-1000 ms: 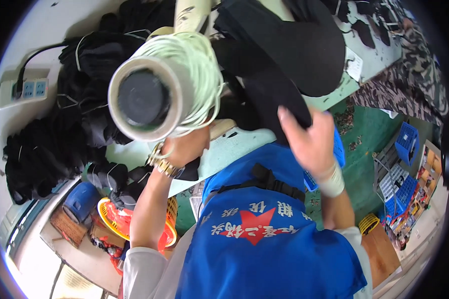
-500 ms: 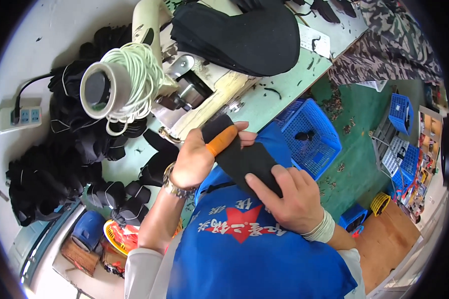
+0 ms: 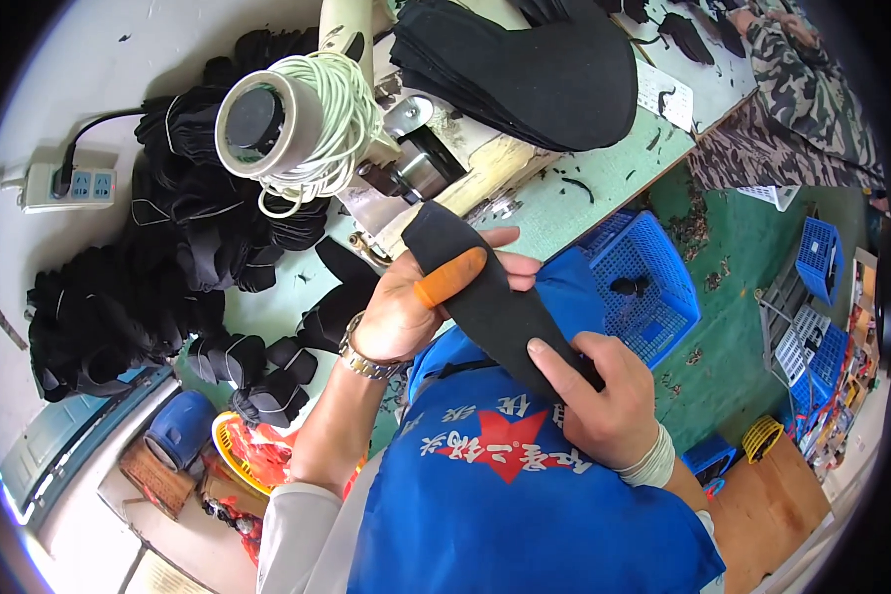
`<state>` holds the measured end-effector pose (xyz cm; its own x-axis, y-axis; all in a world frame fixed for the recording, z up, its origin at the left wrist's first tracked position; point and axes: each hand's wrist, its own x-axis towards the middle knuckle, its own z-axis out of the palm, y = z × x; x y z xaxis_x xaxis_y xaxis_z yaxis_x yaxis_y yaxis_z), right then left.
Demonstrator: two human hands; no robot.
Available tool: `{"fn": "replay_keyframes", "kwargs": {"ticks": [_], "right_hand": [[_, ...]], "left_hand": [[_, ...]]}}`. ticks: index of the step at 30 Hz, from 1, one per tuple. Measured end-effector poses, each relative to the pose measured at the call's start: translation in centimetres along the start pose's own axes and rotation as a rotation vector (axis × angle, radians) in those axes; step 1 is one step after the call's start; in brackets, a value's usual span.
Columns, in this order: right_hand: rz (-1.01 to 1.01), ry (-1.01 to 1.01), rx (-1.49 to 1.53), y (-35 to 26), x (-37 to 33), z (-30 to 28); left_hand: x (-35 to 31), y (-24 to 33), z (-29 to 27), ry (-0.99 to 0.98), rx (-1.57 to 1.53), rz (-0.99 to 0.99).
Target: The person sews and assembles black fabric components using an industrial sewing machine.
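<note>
Between my two hands a long black piece of fabric (image 3: pixel 500 319) lies stretched out above my blue apron (image 3: pixel 445 515). My left hand (image 3: pixel 398 309) is closed on its upper part, with the thumb, in an orange finger cot (image 3: pixel 452 277), on top and the fingers underneath. Lower down, my right hand (image 3: pixel 612 401) pinches the other end, thumb on the cloth and fingers partly hidden. The fabric's upper tip points at the metal roller (image 3: pixel 428 173) of a cream machine (image 3: pixel 510 163), just short of it. A pile of curved black pieces (image 3: pixel 525 79) rests behind the machine.
Bundled black pieces (image 3: pixel 119 307) are heaped along the left wall, under a power socket (image 3: pixel 69 187). Pale cord (image 3: pixel 332 119) hangs coiled on the machine. A blue crate (image 3: pixel 653 287) stands on the green floor at right. Another person's camouflage sleeve (image 3: pixel 802 89) shows at far right.
The black fabric has been drawn out straighter, and more of its upper end shows past my left thumb. The whole scene sits further right in the picture.
</note>
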<state>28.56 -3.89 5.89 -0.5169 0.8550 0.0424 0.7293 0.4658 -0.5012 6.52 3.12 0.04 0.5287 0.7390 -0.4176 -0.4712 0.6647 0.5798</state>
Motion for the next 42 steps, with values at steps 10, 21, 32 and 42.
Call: {"fn": "replay_keyframes", "kwargs": {"ticks": [10, 21, 32, 42], "right_hand": [[0.291, -0.017, 0.598, 0.2, 1.9, 0.9], [0.413, -0.610, 1.415, -2.6, 6.9, 7.1], [0.598, -0.837, 1.563, -4.9, 9.6, 8.4], [0.219, -0.107, 0.879, -2.8, 9.2, 5.3]], "left_hand": [[-1.0, 0.8, -2.2, -0.072, -0.249, 0.048], [0.8, 1.5, -5.3, 0.583, 0.476, -0.174], [0.6, 2.5, -7.8, 0.447, 0.443, -0.370], [-1.2, 3.3, -7.8, 0.434, 1.099, 0.249]]}}
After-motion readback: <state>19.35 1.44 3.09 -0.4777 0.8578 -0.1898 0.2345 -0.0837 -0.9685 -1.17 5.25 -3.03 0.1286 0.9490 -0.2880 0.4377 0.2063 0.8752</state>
